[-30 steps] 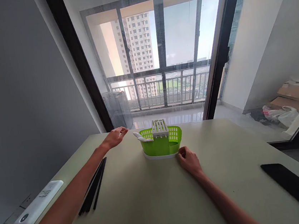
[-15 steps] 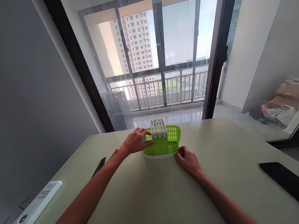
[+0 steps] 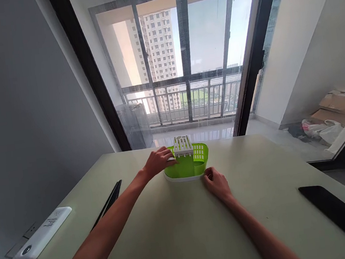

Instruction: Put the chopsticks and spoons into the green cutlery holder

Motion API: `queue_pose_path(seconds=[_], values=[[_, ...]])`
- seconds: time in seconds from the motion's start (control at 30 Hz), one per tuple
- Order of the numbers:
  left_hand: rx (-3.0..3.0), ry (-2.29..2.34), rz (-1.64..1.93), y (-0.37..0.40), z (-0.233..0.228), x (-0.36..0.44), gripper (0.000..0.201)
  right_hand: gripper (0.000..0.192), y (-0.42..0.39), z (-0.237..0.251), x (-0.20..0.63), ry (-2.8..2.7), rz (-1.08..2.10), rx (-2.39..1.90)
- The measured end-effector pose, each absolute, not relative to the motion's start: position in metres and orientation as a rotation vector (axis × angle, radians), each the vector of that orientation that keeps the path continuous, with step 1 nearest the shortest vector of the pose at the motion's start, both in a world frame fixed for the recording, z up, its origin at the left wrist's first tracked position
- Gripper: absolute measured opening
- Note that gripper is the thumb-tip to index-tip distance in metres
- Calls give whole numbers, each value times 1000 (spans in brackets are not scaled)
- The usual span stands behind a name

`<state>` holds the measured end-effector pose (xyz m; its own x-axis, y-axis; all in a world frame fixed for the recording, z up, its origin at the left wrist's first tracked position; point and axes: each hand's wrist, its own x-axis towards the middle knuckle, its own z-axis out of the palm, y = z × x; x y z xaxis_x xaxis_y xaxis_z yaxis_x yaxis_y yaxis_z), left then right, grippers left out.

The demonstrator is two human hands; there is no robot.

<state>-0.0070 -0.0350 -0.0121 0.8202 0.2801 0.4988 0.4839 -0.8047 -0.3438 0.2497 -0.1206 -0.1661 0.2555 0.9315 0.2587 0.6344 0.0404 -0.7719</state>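
— Green plastic caddy (image 3: 189, 167), white base, far middle of the table (image 3: 177, 228). Where's it sitting exactly?
— Near the table's far edge, in front of the glass door (image 3: 183, 61). White slotted insert (image 3: 183, 145) sticks up at its back rim.
— Left hand?
— My left hand (image 3: 159, 161) is over the caddy's left end, fingers curled down at the rim. Something white peeks out just under the fingertips, too hidden to name. Can't tell if I'm actually gripping it or only touching.
— Right hand?
— My right hand (image 3: 217, 182) is on the tabletop just beside the caddy's right lower corner, fingers bent loosely, thumb tip at the white base. Nothing in it.
— Hands together?
— No, apart, one at each end of the caddy.
— Other stuff on the table?
— Black chopsticks (image 3: 109, 201) lying bundled to the left, partly under my left forearm. White power strip (image 3: 40, 240) at the left edge, well apart from the caddy. Black phone (image 3: 341, 216) flat on the right, also well apart.
— Background?
— Balcony railing and a high-rise through the glass, cardboard and bags on the floor at right.
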Motion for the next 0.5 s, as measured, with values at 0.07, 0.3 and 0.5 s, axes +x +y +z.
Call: queue_pose_path(seconds=[0.07,0.3,0.5], values=[[-2516,-571,-632,-36,-15,-8,36,8,-121,-166,250,-1467,443,-1677],[-2596,-874,-917,-37,-7,-20,42,8,-121,-165,251,-1475,453,-1679],[-2152,-1576,-1586,-20,10,-33,54,8,-121,-164,251,-1477,460,-1688]])
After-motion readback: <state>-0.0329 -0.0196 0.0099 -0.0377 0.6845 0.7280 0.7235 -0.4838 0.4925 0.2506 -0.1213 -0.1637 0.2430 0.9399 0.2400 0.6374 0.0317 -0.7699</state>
